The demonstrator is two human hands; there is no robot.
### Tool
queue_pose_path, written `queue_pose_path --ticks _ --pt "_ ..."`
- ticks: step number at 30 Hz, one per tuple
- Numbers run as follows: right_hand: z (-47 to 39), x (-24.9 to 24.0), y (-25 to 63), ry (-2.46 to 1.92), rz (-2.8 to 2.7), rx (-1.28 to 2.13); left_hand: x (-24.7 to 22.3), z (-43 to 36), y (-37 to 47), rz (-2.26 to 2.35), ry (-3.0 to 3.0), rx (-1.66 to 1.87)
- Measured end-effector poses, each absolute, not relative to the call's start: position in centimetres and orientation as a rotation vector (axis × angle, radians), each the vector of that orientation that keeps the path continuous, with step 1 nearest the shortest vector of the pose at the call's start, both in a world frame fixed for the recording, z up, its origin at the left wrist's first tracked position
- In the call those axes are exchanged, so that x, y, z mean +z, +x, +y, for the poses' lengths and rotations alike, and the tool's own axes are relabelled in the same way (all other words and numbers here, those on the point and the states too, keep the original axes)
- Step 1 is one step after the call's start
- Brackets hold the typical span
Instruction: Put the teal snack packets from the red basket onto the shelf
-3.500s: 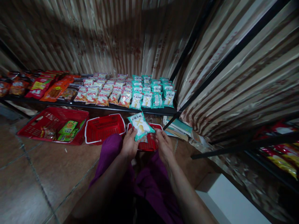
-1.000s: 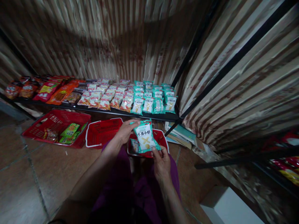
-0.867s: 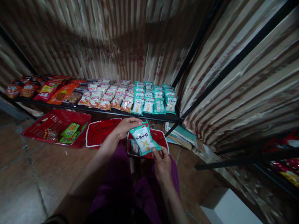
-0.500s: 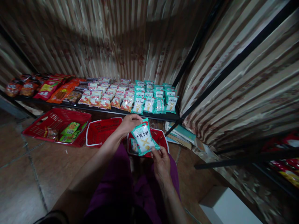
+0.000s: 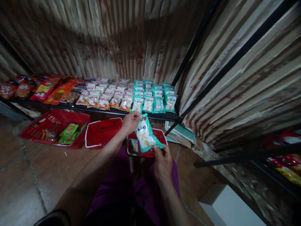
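Note:
A teal and white snack bag [image 5: 145, 134] hangs between my hands, above the right red basket [image 5: 164, 138]. My left hand [image 5: 130, 123] pinches its upper left corner. At the lower right corner, my right hand [image 5: 163, 159] grips the edge with thumb and fingers. Another small bag [image 5: 134, 145] lies inside that basket. Just beyond my hands, matching teal bags [image 5: 148, 104] stand in rows at the right end of a low black shelf, beside white and orange snack bags [image 5: 104, 101].
Red and orange packets [image 5: 56, 94] fill the shelf's left part. On the floor are a middle red basket [image 5: 103, 133], a left red basket [image 5: 54, 117] holding green packets, papers [image 5: 182, 133] and a white box [image 5: 232, 207]. Black bars [image 5: 225, 67] slant at right.
Both hands have moved slightly up with the teal bag, which has turned a little and tilts more. The whole view has shifted slightly.

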State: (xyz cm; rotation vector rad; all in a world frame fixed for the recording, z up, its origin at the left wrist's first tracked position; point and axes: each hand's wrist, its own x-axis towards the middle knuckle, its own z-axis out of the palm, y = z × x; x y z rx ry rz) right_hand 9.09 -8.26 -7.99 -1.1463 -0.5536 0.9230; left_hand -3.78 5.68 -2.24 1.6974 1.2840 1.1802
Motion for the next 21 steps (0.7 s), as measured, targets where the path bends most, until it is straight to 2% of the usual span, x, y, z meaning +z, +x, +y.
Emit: queue_pose_path --ticks 9,14,21 --pt "-7.9 -6.8 9.1 -1.13 -0.662 0.676 -1.8 5.0 -1.6 1.165 1.461 1.343" --pt "-7.9 -6.1 10.0 -1.261 -0.954 0.315 -1.6 3.7 -0.9 1.053 1.16 1.331" --pt "-8.0 -5.4 10.7 -1.309 -1.314 -0.16 -0.4 0.3 0.1 0.819 0.928 1.118"
